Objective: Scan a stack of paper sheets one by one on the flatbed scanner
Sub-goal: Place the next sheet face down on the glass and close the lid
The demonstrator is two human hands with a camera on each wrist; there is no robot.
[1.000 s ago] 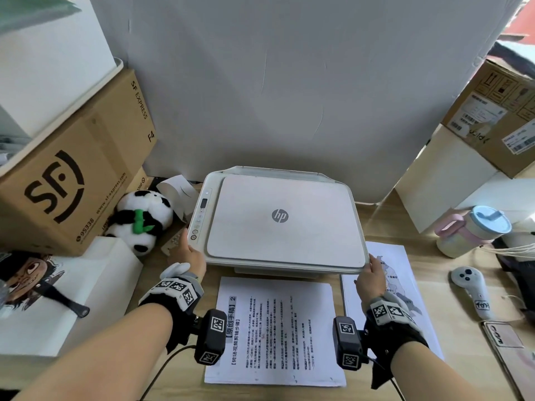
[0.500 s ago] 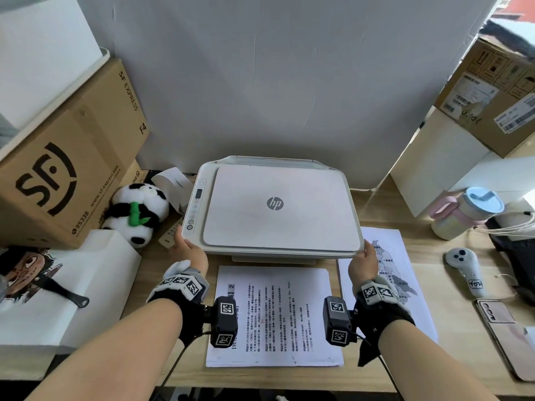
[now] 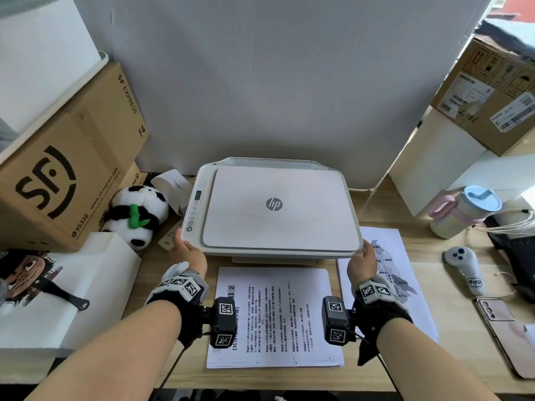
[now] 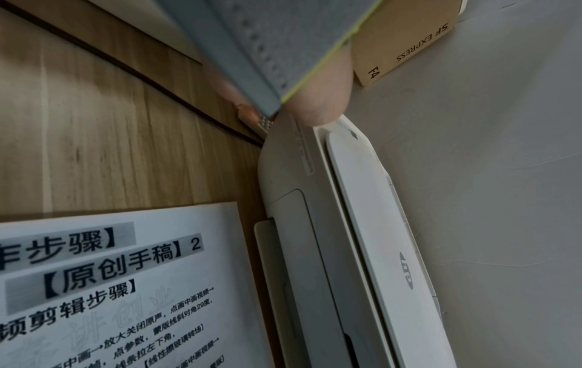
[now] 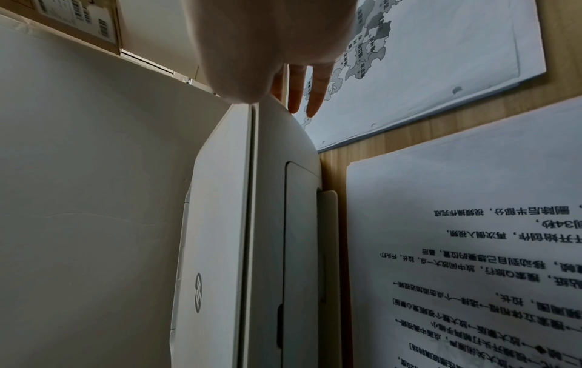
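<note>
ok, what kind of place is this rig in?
Probably a small office or home desk doubling as storage: a printer-scanner on a wooden desk, a stack of printed sheets in front of it, shipping boxes piled alongside.

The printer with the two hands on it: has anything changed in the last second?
Hardly anything. The left hand and right hand stay at the front corners of the printer, whose lid stays shut. Only the head view shifted, showing more of the desk's near edge. The stack of sheets and the map page lie as before.
</note>
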